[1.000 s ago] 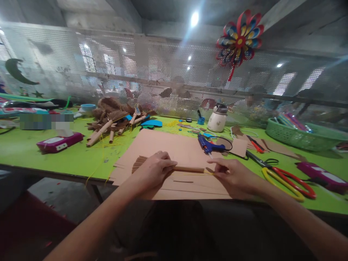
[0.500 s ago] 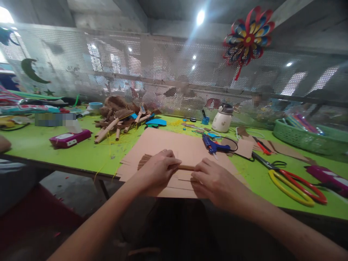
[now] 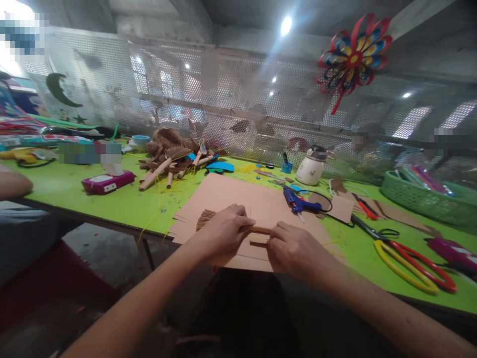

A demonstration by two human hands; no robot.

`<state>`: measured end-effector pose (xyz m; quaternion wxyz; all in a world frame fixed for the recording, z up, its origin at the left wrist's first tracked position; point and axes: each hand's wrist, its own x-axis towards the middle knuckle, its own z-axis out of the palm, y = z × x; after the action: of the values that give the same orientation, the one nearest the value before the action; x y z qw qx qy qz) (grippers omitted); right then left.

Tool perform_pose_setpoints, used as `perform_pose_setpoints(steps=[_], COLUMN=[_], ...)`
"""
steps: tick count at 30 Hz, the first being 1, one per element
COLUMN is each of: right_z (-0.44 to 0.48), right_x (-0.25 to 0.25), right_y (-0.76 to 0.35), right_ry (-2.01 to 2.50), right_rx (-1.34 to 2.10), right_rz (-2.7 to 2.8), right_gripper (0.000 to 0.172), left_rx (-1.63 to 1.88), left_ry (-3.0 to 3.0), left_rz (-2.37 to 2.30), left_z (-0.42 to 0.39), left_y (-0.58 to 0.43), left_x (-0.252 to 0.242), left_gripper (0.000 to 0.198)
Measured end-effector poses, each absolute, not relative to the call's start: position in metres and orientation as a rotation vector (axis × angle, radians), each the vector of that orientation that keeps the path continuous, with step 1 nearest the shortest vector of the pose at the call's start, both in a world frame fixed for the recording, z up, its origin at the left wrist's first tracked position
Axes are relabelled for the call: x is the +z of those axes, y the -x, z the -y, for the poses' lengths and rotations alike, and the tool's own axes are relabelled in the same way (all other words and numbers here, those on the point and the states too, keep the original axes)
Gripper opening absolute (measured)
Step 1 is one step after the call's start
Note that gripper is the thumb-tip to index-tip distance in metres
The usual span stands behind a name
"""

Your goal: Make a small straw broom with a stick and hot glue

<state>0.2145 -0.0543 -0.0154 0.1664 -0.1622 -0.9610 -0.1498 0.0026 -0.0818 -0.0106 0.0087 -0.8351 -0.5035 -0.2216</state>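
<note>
**2-Hand Hold on the Paper Tube (image 3: 261,230)**

The tube lies over the brown sheet (image 3: 238,191), near its front edge on the bench (image 3: 167,204). We judge the step in hand to be steadying and firming the roll between 2 grip points.

To do this well, we should press evenly from each side, since bare paper probably creases where 1 hand squeezes harder. We should hold the tube straight between the hands, without twisting, and spare the fringe (image 3: 204,219), which fans out to the left of the left hand (image 3: 231,226). The strands would likely bend under a heavy palm. The glue gun (image 3: 294,200) rests on the sheet just beyond the right hand (image 3: 290,246), its nozzle toward us; we should treat the tip as hot and route the knuckles clear of it.

Pose: our forearms enter from the lower left and lower right and converge on the tube. The left hand is back-up, its fingers drawn together over the tube and pointing right. The right hand has its fingers curled down on the tube's right end, with little gap between them. A short span of tube shows between the hands. We cannot see the underside of either grip.
</note>
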Motion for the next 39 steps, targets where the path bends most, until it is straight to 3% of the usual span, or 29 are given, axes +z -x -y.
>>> perform_pose_setpoints(steps=[16, 22, 25, 35, 39], right_z=[0.012, 0.007, 0.005, 0.007, 0.007], right_x=[0.010, -0.003, -0.010, -0.009, -0.013], right_y=[-0.198, -0.199, -0.199, -0.196, -0.198], right_ry=[0.881, 0.909, 0.923, 0.944, 0.961], right_rx=[0.471, 0.577, 0.585, 0.479, 0.450], right_rz=[2.440, 2.347, 2.305, 2.335, 2.310], right_gripper=[0.017, 0.016, 0.016, 0.016, 0.025], left_rx=[-0.590, -0.751, -0.847, -0.574, -0.578], left_ry=[2.620, 2.605, 2.617, 2.629, 2.626], left_rz=[1.594, 1.689, 1.689, 1.555, 1.558], left_z=[0.085, 0.081, 0.081, 0.083, 0.082], left_y=[-0.004, -0.004, -0.004, -0.005, -0.006], left_x=[-0.003, -0.009, -0.009, -0.003, -0.003], left_gripper=[0.032, 0.024, 0.031, 0.031, 0.031])
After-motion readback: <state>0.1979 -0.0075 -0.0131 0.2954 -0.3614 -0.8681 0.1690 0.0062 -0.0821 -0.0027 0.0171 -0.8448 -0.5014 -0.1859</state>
